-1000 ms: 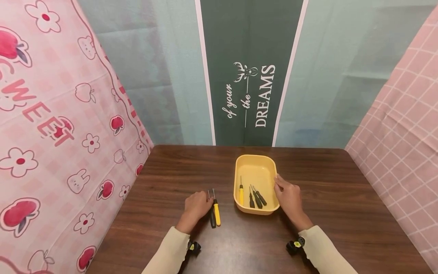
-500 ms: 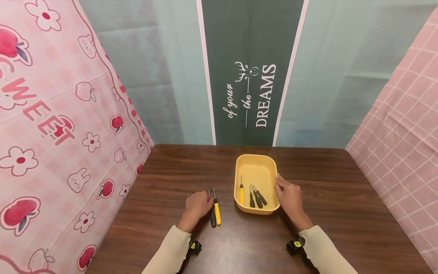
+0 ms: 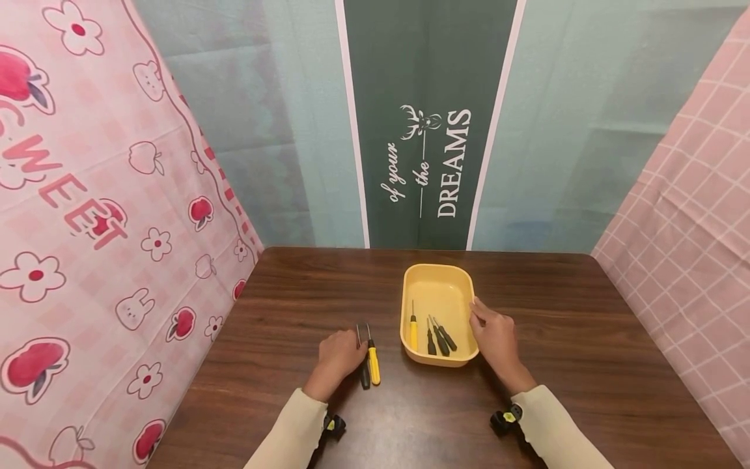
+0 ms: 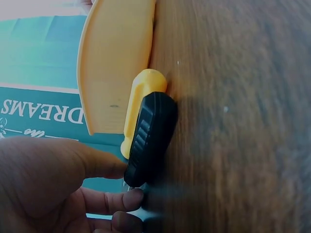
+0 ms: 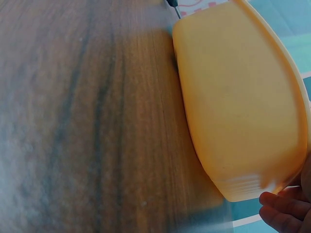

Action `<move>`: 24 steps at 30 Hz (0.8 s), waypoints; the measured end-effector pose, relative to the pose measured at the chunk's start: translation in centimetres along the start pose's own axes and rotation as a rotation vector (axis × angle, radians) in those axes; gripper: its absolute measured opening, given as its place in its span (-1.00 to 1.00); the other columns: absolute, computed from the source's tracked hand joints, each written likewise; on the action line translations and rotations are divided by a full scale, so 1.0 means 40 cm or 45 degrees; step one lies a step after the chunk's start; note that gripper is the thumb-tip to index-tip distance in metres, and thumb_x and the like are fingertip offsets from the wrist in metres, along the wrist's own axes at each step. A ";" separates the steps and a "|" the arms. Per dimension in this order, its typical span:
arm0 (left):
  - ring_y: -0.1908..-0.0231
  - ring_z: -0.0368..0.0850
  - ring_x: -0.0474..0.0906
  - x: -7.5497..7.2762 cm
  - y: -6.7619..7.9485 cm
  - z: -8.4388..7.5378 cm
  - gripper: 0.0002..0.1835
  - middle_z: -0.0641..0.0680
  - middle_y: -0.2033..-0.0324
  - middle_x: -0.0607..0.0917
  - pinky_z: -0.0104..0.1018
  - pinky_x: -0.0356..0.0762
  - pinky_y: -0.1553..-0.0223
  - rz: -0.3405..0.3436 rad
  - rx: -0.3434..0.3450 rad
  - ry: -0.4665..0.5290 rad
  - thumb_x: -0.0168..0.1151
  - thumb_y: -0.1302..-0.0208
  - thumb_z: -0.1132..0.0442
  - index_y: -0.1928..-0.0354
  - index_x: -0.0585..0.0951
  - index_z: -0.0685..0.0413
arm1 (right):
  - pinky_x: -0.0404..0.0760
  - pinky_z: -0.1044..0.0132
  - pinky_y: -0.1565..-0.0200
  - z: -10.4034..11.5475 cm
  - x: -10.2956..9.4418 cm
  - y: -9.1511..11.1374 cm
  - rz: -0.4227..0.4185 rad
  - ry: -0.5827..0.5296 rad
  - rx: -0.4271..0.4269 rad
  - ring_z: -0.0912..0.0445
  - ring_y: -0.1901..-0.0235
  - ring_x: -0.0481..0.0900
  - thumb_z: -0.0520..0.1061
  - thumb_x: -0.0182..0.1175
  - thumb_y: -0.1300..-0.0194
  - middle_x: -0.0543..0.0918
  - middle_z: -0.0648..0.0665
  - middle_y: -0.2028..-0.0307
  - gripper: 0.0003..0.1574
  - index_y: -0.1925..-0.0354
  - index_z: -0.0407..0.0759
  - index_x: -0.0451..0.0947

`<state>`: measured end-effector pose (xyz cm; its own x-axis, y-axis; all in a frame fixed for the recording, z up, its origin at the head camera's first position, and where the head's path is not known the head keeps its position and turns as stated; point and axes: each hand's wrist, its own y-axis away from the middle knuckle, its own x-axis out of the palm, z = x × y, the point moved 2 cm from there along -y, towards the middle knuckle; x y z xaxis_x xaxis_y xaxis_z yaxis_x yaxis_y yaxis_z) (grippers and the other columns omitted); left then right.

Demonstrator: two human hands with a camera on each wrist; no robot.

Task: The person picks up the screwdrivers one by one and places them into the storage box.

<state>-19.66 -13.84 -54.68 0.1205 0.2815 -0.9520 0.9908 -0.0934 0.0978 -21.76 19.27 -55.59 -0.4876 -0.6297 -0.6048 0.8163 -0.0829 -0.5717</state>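
One left hand (image 3: 340,353) pinched a black screwdriver (image 3: 365,376) to the left of the yellow tray (image 3: 439,290), thumb and fingers drawn in near the point where handle met shaft. Whether the handle rested on the tabletop (image 3: 305,280) or sat slightly raised, I could not tell. Just beside it, on the side toward the tray, lay a loose yellow screwdriver (image 3: 374,365), apparently in nobody's grasp. At the tray's right wall, the right hand (image 3: 494,332) held the rim, fingers bent about the edge, no tool among them. Inside the tray, toward its near end, three small black drivers (image 3: 442,344) lay grouped, while a slim yellow driver (image 3: 413,333) lay apart from them along the left wall.

From where I stood, the step in hand looked to be the gripping of the black screwdriver outside the tray, with the tray steadied from its far flank. The next move seemed to call for a secure pinch before any lift, and for easing the black handle away from its yellow neighbour so the pair would not drag together. Any passage over the tray's left wall would have needed height enough for the whole screwdriver to clear the rim.
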 end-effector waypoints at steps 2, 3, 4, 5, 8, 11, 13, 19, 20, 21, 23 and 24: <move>0.68 -0.15 0.32 0.001 0.003 -0.001 -0.50 -0.07 0.74 0.36 -0.26 0.26 0.62 0.009 -0.008 -0.004 0.20 -0.42 -0.01 0.71 0.39 -0.06 | 0.25 0.33 0.65 0.000 0.001 0.000 0.001 0.000 -0.002 0.19 0.71 0.25 -0.37 0.35 -0.21 0.69 -0.28 -0.02 -0.68 0.03 -0.36 0.71; 0.68 -0.15 0.32 0.001 0.004 -0.002 -0.50 -0.07 0.74 0.36 -0.26 0.26 0.62 0.005 -0.006 -0.006 0.21 -0.42 -0.01 0.71 0.39 -0.06 | 0.27 0.33 0.64 -0.001 0.001 -0.001 0.000 0.001 -0.003 0.19 0.69 0.30 -0.37 0.35 -0.21 0.69 -0.28 -0.02 -0.68 0.03 -0.36 0.71; 0.69 -0.15 0.31 0.000 0.006 -0.003 -0.49 -0.07 0.74 0.36 -0.26 0.25 0.63 0.003 -0.005 -0.009 0.21 -0.42 -0.02 0.71 0.38 -0.06 | 0.28 0.33 0.64 -0.001 0.001 -0.001 0.000 0.001 -0.004 0.18 0.68 0.33 -0.37 0.35 -0.21 0.69 -0.28 -0.02 -0.69 0.03 -0.36 0.71; 0.69 -0.15 0.31 0.000 0.008 -0.004 -0.48 -0.07 0.74 0.36 -0.26 0.25 0.63 0.000 -0.003 -0.011 0.21 -0.42 -0.02 0.71 0.38 -0.06 | 0.29 0.32 0.63 -0.001 0.001 -0.001 -0.003 0.001 -0.006 0.17 0.65 0.37 -0.37 0.35 -0.21 0.70 -0.28 -0.02 -0.69 0.04 -0.36 0.71; 0.69 -0.15 0.30 0.000 0.013 -0.005 -0.48 -0.06 0.74 0.35 -0.26 0.24 0.64 -0.016 0.007 -0.016 0.22 -0.42 -0.02 0.71 0.37 -0.05 | 0.29 0.33 0.64 -0.004 0.002 -0.002 0.000 0.000 0.002 0.19 0.68 0.33 -0.37 0.35 -0.21 0.69 -0.27 -0.03 -0.68 0.03 -0.35 0.71; 0.69 -0.14 0.30 0.001 0.015 -0.007 -0.48 -0.06 0.73 0.34 -0.25 0.24 0.64 -0.023 0.012 -0.030 0.22 -0.41 -0.02 0.71 0.36 -0.05 | 0.29 0.33 0.64 -0.005 0.003 -0.002 0.005 -0.005 0.007 0.21 0.69 0.29 -0.37 0.35 -0.22 0.69 -0.27 -0.04 -0.68 0.02 -0.35 0.71; 0.68 -0.14 0.30 0.000 0.017 -0.006 -0.48 -0.06 0.73 0.33 -0.24 0.24 0.63 -0.023 0.016 -0.036 0.23 -0.39 -0.02 0.72 0.35 -0.05 | 0.31 0.32 0.63 -0.006 0.004 -0.001 0.006 -0.007 0.005 0.19 0.67 0.37 -0.37 0.35 -0.22 0.69 -0.28 -0.04 -0.68 0.02 -0.35 0.71; 0.65 -0.13 0.33 -0.004 0.020 -0.006 -0.48 -0.07 0.72 0.36 -0.20 0.29 0.61 -0.028 0.032 -0.042 0.30 -0.33 -0.05 0.73 0.37 -0.06 | 0.37 0.28 0.60 -0.004 0.003 0.002 0.010 -0.004 0.004 0.04 0.56 0.60 -0.36 0.35 -0.22 0.68 -0.28 -0.04 -0.68 0.02 -0.35 0.71; 0.66 -0.14 0.32 -0.003 0.020 -0.005 -0.48 -0.08 0.73 0.36 -0.20 0.30 0.61 -0.030 0.035 -0.041 0.31 -0.32 -0.06 0.73 0.37 -0.06 | 0.40 0.26 0.59 -0.004 0.003 0.002 0.009 -0.002 0.004 0.00 0.50 0.66 -0.36 0.35 -0.22 0.68 -0.28 -0.04 -0.68 0.02 -0.35 0.71; 0.66 -0.14 0.32 -0.002 0.020 -0.005 -0.48 -0.08 0.74 0.36 -0.20 0.29 0.62 -0.030 0.038 -0.039 0.31 -0.31 -0.07 0.73 0.38 -0.06 | 0.44 0.23 0.57 -0.003 0.003 0.002 0.005 0.001 0.001 -0.05 0.40 0.72 -0.36 0.35 -0.22 0.69 -0.28 -0.04 -0.68 0.03 -0.35 0.71; 0.68 -0.16 0.30 -0.001 0.021 -0.004 -0.46 -0.09 0.75 0.34 -0.22 0.28 0.63 -0.030 0.039 -0.042 0.32 -0.30 -0.09 0.74 0.38 -0.06 | 0.50 0.16 0.53 -0.003 0.002 0.002 0.002 -0.002 0.003 -0.13 0.26 0.76 -0.36 0.35 -0.22 0.69 -0.28 -0.04 -0.68 0.03 -0.35 0.71; 0.68 -0.16 0.29 -0.001 0.021 -0.005 -0.46 -0.09 0.76 0.33 -0.23 0.27 0.64 -0.030 0.038 -0.040 0.33 -0.30 -0.09 0.74 0.38 -0.06 | 0.53 0.12 0.51 -0.003 0.002 0.002 0.002 -0.005 0.005 -0.17 0.21 0.75 -0.37 0.35 -0.22 0.68 -0.28 -0.04 -0.68 0.02 -0.35 0.71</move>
<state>-18.82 -13.76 -54.52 0.0949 0.2540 -0.9625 0.9910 -0.1155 0.0672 -21.76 19.29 -55.76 -0.4853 -0.6326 -0.6036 0.8181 -0.0849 -0.5688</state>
